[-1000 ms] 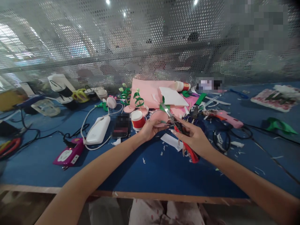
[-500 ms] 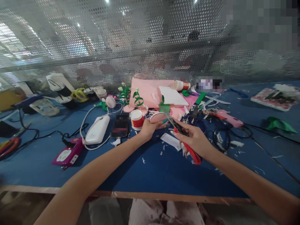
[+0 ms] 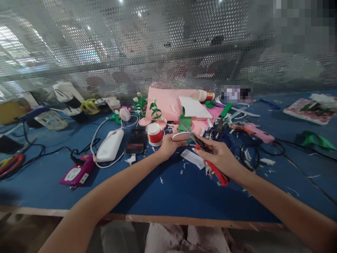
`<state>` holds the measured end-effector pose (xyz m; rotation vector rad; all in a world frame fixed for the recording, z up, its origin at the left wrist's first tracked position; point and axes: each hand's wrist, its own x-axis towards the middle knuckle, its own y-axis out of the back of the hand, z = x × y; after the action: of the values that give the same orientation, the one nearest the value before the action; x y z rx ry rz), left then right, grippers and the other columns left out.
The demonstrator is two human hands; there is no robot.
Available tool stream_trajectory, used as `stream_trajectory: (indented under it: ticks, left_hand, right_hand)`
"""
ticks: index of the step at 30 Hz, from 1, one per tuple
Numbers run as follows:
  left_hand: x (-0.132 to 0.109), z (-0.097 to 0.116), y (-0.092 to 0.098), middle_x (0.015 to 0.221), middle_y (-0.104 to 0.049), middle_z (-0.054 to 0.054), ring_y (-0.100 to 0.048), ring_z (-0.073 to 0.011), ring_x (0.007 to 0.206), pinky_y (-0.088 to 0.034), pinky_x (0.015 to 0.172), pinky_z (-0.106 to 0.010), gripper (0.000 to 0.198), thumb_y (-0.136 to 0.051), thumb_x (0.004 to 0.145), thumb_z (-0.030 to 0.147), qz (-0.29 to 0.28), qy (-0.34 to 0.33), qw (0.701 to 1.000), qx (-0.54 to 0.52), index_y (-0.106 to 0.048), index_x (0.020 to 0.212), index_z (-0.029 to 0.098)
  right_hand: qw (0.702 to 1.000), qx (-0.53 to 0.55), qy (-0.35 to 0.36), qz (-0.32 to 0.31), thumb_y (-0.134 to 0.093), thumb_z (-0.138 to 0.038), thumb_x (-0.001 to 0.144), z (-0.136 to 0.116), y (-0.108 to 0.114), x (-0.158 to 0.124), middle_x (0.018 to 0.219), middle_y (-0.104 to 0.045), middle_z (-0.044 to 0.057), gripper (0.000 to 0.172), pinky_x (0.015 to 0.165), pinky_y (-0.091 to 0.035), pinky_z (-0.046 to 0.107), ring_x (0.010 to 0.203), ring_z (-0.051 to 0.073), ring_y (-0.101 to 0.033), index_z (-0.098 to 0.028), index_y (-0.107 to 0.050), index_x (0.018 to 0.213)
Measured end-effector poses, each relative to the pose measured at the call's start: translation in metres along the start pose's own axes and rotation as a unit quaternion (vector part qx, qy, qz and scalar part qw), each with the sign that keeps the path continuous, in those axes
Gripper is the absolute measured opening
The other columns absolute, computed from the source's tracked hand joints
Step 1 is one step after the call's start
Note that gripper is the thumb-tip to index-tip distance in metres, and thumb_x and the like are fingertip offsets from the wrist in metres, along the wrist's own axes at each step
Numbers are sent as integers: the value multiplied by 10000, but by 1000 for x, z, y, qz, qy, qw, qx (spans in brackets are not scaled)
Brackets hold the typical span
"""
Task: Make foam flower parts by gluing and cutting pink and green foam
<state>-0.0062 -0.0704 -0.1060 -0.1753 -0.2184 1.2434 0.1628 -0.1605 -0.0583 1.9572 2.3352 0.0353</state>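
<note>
My left hand point(image 3: 167, 147) pinches the edge of a small round pink disc point(image 3: 181, 137) with a white rim. In my right hand point(image 3: 219, 153) are red-handled scissors point(image 3: 220, 175), their blades pointing up and to the left. The blades lie across the disc's right side; whether they touch it I cannot tell. Just left of the disc stands a red and white paper cup point(image 3: 154, 134). Under the hands lies a white paper strip point(image 3: 192, 159), with small cut scraps around it. A green paper piece point(image 3: 185, 124) sits behind the blade tips.
Pink sheets point(image 3: 168, 102), a folded white sheet point(image 3: 195, 107) and stacked cups point(image 3: 202, 95) lie at the back. On the right is a pink glue gun point(image 3: 259, 133) with a cable. A white power bank point(image 3: 110, 144) and a purple device point(image 3: 78, 172) lie left. Metal mesh point(image 3: 158, 49) stands behind.
The pink disc has tipped flatter and sunk slightly toward the table, showing a thinner edge. Both hands have shifted only a little; the scissors stay in my right hand.
</note>
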Motion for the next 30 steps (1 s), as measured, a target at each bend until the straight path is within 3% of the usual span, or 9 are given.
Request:
stream_trajectory:
  ticks: [9,17,22,27,30]
  left_hand:
    - [1,-1,-1,752,-713,-61,-669,-186,705,-533,801,-396,340,-802,502,230,34,-16,999,-13,-701,802,107]
    - [2,-3,2,845,-716,-72,-662,-202,793,-526,803,-364,297,-766,545,172,6,-28,999,45,-718,832,112]
    - [2,-3,2,836,-717,-69,-663,-197,792,-522,813,-371,280,-756,546,163,6,-28,999,32,-717,820,119]
    - [1,-3,1,781,-719,-49,-666,-190,748,-524,801,-369,289,-760,535,182,30,-29,999,2,-712,814,127]
    - [1,-3,1,787,-721,-44,-661,-194,760,-519,805,-362,254,-751,551,182,32,-50,998,36,-717,796,128]
  right_hand:
    - [1000,15,-12,19,-701,-325,690,-1,-2,1,630,-606,-35,789,278,-511,287,323,95,-491,-202,-371,1396]
    - [1000,-2,-2,10,-699,-290,693,3,0,2,513,-562,-58,797,276,-504,278,319,118,-502,-183,-356,1404]
    - [1000,1,4,8,-691,-306,704,4,0,3,650,-633,-30,780,295,-512,279,331,95,-495,-210,-357,1402]
    - [1000,-18,9,14,-669,-303,729,5,-2,2,539,-574,-57,746,287,-494,255,330,102,-496,-187,-362,1399]
    - [1000,-15,14,15,-669,-305,729,5,-1,1,513,-555,-64,750,282,-490,255,321,104,-490,-181,-360,1401]
